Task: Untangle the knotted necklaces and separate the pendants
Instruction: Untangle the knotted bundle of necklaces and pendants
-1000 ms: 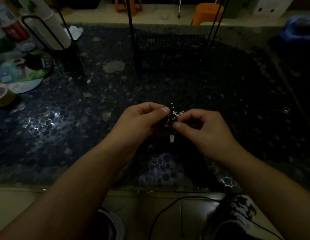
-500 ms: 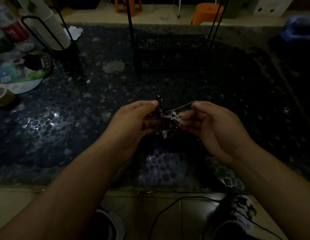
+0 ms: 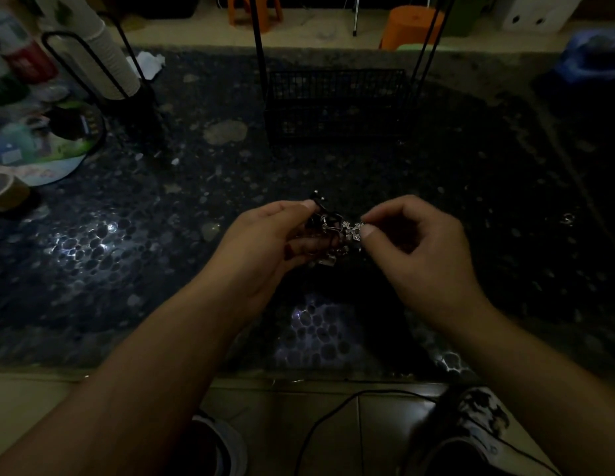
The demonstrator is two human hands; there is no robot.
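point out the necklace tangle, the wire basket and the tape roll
necklace tangle (image 3: 337, 231), head view, on the silvery knot between the two hands
wire basket (image 3: 335, 104), head view, on its front mesh wall
tape roll (image 3: 5, 192), head view, on its outer side

Dark pebble-patterned tabletop (image 3: 471, 207) with pale glints. Silvery tangle of necklaces (image 3: 337, 231). Black wire basket (image 3: 337, 104). Orange stools (image 3: 410, 25) behind. White stack of paper cups (image 3: 103, 60). Black-and-white patterned shoe (image 3: 477, 420). Beige tape roll (image 3: 5, 192).
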